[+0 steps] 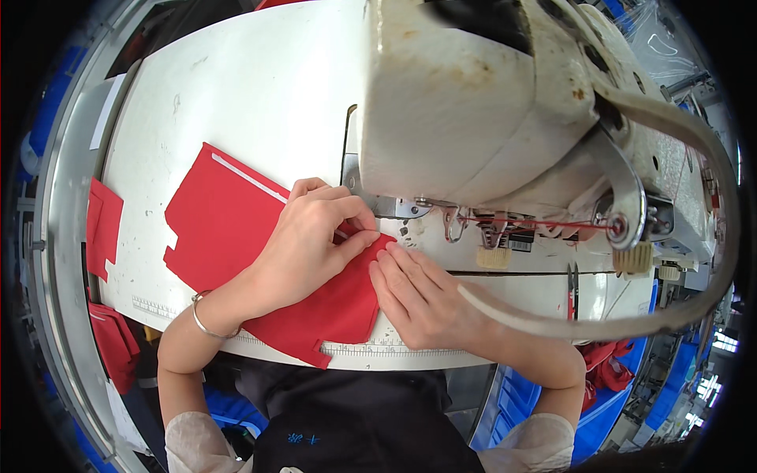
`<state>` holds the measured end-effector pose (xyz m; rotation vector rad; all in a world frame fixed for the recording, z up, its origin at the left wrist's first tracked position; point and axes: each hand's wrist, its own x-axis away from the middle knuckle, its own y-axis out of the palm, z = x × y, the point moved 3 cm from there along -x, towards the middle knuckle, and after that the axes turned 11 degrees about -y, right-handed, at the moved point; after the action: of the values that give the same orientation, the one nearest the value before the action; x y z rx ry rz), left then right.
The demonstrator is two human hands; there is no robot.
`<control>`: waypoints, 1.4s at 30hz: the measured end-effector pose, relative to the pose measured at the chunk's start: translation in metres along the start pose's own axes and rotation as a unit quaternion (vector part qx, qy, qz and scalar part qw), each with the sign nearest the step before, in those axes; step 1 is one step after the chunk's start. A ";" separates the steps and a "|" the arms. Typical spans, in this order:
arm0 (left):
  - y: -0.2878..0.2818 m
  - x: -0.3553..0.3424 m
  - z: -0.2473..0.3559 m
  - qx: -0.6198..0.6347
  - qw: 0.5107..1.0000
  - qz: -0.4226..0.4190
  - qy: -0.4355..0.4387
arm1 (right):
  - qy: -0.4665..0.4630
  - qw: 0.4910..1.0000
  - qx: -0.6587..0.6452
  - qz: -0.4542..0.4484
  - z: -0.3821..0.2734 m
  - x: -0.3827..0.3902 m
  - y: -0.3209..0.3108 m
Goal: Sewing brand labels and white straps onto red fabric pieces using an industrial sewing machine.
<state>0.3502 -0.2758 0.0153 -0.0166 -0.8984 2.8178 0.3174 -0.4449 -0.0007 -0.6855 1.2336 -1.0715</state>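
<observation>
A red cut fabric piece (221,229) with notched corners lies flat on the white table of a sewing machine (465,102). Along its upper edge runs a narrow white strip (251,178). My left hand (311,232) is closed, thumb and forefinger pinching the fabric near its upper right corner. Close beside it, my right hand (422,299) has its fingers together on the same corner, the thumb hidden from sight. Both hands are just in front of the machine's metal plate (390,206), left of the thread guides (455,224) with red thread.
Another red fabric piece (102,229) lies at the table's left edge. More red fabric (113,347) hangs below it, and some (607,366) sits in a blue bin (599,422) at the lower right. A thick pale hose (710,260) loops on the right, near scissors (572,292). A ruler strip (394,349) follows the front edge.
</observation>
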 end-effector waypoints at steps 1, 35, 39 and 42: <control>0.000 -0.001 0.000 0.000 1.000 0.000 0.000 | 0.001 1.000 0.004 0.001 0.000 0.000 0.000; -0.009 -0.023 0.010 0.010 0.999 -0.011 0.040 | 0.038 0.999 -0.006 -0.019 0.019 0.000 0.000; -0.005 -0.040 0.005 -0.111 0.990 0.012 0.082 | 0.006 0.995 0.084 -0.044 0.030 0.007 0.004; 0.001 -0.050 -0.006 -0.064 0.991 0.037 0.115 | 0.010 0.996 0.077 -0.033 0.034 0.020 0.017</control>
<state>0.4000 -0.2819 0.0076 -0.3933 -1.0403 2.7442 0.3541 -0.4611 -0.0158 -0.6010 1.1377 -1.2172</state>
